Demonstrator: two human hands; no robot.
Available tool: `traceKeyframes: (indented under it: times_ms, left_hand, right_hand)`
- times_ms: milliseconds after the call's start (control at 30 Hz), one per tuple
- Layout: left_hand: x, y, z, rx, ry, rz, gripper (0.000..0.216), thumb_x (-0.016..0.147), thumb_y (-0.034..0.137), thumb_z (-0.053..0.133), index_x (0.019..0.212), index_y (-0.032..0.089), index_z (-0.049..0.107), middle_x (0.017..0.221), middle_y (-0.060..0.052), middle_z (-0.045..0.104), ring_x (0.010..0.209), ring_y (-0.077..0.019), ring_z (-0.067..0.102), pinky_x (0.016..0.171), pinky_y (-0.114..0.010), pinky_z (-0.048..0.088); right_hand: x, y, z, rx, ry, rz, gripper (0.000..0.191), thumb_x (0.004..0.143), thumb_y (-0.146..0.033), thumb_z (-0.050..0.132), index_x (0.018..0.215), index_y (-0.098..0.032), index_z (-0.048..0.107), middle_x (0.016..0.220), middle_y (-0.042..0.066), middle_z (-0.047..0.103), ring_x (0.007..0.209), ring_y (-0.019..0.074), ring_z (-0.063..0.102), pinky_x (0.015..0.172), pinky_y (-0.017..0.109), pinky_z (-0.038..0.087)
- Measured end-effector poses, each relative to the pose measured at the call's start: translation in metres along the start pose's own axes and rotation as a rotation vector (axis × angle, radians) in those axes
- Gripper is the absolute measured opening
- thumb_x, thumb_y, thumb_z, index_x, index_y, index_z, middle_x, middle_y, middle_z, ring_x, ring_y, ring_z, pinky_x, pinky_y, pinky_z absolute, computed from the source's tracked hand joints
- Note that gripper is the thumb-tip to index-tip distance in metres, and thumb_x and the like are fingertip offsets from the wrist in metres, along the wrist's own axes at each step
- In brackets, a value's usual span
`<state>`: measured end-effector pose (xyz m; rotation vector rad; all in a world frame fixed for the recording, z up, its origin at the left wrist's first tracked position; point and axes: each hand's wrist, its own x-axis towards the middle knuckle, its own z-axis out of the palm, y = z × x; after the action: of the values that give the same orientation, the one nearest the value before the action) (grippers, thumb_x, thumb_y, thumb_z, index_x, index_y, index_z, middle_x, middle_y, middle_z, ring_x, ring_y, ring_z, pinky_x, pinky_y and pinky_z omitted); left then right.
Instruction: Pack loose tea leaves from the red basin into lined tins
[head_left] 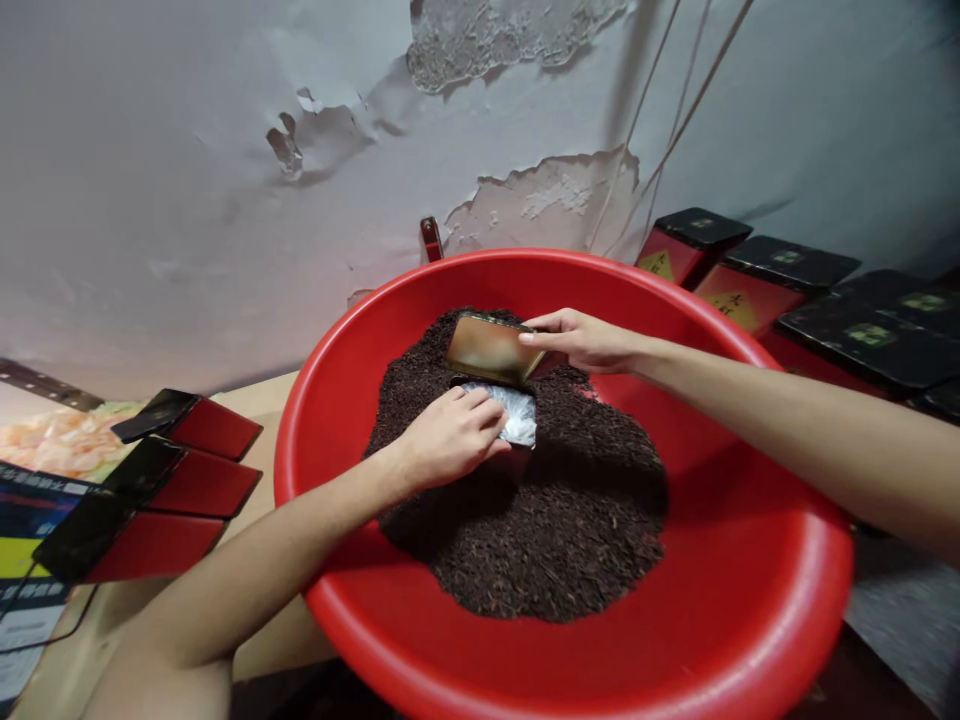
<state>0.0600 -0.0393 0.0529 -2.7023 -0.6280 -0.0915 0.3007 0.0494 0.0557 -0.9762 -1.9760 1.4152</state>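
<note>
Two tins with yellow “大” labels beside the red basin

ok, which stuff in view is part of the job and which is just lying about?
In play:
gold-faced piece, probably a lid, in the right hand
silvery-white packet, touched by the left hand
red basin
dark loose leaves
probably the red-and-black tins, both sides

Lying about, seemingly:
wall cords
printed carton

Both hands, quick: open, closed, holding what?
Left hand: curled against the silvery wrapping; grip cannot be told.
Right hand: closed, holding the gold-lined lid.
</note>
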Motion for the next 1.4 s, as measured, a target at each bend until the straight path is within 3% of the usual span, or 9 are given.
traceKeyframes:
  times_ms: [333, 533, 667, 733, 800, 900, 967, 1167, 1400]
  left_hand:
    - [-0.004, -0.003, 0.004, -0.041, 0.036, -0.005, 0.026, 0.102, 0.033, 0.058, 0.109, 0.015, 0.076, 0.113, -0.012, 0.075, 0.109, -0.0258, 0.069, 0.096, -0.04, 0.057]
    - [-0.004, -0.001, 0.001, -0.155, -0.059, -0.138, 0.025, 0.1, 0.027, 0.056, 0.095, 0.017, 0.079, 0.094, -0.012, 0.078, 0.094, -0.0256, 0.073, 0.087, -0.04, 0.059]
    - [-0.025, -0.034, -0.027, -0.622, -0.169, -0.082, 0.03, 0.088, 0.012, 0.061, 0.112, 0.022, 0.077, 0.117, -0.007, 0.077, 0.109, -0.022, 0.071, 0.098, -0.034, 0.057]
    - [-0.042, -0.055, -0.039, -0.821, -0.177, -0.204, 0.041, 0.081, 0.004, 0.055, 0.11, 0.022, 0.077, 0.125, -0.005, 0.075, 0.114, -0.0192, 0.07, 0.1, -0.03, 0.055]
    - [-0.054, -0.069, -0.042, -0.892, -0.112, -0.517, 0.039, 0.077, 0.001, 0.05, 0.099, 0.018, 0.078, 0.119, -0.007, 0.077, 0.111, -0.0187, 0.072, 0.097, -0.029, 0.056]
    - [-0.052, -0.071, -0.029, -1.062, -0.048, -0.925, 0.032, 0.088, 0.009, 0.047, 0.105, 0.013, 0.073, 0.115, -0.012, 0.076, 0.092, -0.0184, 0.076, 0.071, -0.026, 0.061]
    - [-0.043, -0.063, -0.017, -1.24, -0.05, -1.038, 0.033, 0.099, 0.022, 0.044, 0.122, 0.014, 0.066, 0.128, -0.015, 0.07, 0.082, -0.0172, 0.076, 0.052, -0.021, 0.056]
    - [-0.024, -0.042, 0.005, -1.23, -0.121, -0.982, 0.052, 0.102, 0.042, 0.049, 0.15, 0.02, 0.049, 0.132, -0.014, 0.065, 0.087, -0.0211, 0.072, 0.046, -0.019, 0.051]
    - [-0.02, -0.042, 0.007, -1.248, -0.221, -0.897, 0.06, 0.103, 0.033, 0.041, 0.162, 0.028, 0.031, 0.156, -0.01, 0.048, 0.117, -0.0257, 0.063, 0.069, -0.026, 0.061]
  right_hand:
    - [-0.009, -0.003, -0.002, -0.222, -0.441, -0.26, 0.037, 0.086, -0.049, 0.069, 0.101, -0.024, 0.047, 0.113, 0.006, 0.067, 0.1, 0.0192, 0.063, 0.08, 0.028, 0.054]
    - [-0.031, -0.009, 0.043, -0.75, -0.06, -0.198, 0.06, 0.078, -0.065, 0.075, 0.109, -0.02, 0.05, 0.101, 0.008, 0.064, 0.083, 0.0232, 0.064, 0.068, 0.031, 0.052]
    - [-0.045, -0.008, 0.073, -0.987, 0.14, -0.182, 0.077, 0.084, -0.066, 0.069, 0.135, -0.012, 0.049, 0.116, 0.019, 0.061, 0.098, 0.0334, 0.066, 0.079, 0.042, 0.057]
    - [-0.046, -0.008, 0.08, -1.048, 0.123, -0.15, 0.087, 0.089, -0.064, 0.065, 0.153, -0.012, 0.036, 0.122, 0.022, 0.058, 0.101, 0.0353, 0.067, 0.084, 0.045, 0.057]
    - [-0.044, -0.011, 0.084, -1.116, 0.077, -0.1, 0.09, 0.093, -0.064, 0.06, 0.162, -0.015, 0.027, 0.127, 0.024, 0.056, 0.105, 0.038, 0.067, 0.086, 0.048, 0.057]
    - [-0.042, -0.02, 0.085, -1.184, 0.022, -0.01, 0.087, 0.093, -0.065, 0.057, 0.163, -0.018, 0.031, 0.134, 0.027, 0.051, 0.112, 0.0427, 0.064, 0.088, 0.051, 0.057]
    - [-0.043, -0.023, 0.084, -1.189, -0.006, 0.043, 0.088, 0.094, -0.064, 0.057, 0.163, -0.018, 0.031, 0.135, 0.027, 0.05, 0.114, 0.043, 0.064, 0.091, 0.052, 0.057]
    - [-0.047, -0.01, 0.074, -1.203, -0.102, -0.053, 0.09, 0.096, -0.065, 0.052, 0.165, -0.015, 0.024, 0.145, 0.029, 0.044, 0.126, 0.0424, 0.056, 0.101, 0.055, 0.053]
    - [-0.043, 0.007, 0.075, -1.157, -0.109, -0.165, 0.078, 0.104, -0.063, 0.027, 0.165, -0.015, 0.022, 0.158, 0.029, 0.033, 0.143, 0.0438, 0.04, 0.107, 0.064, 0.045]
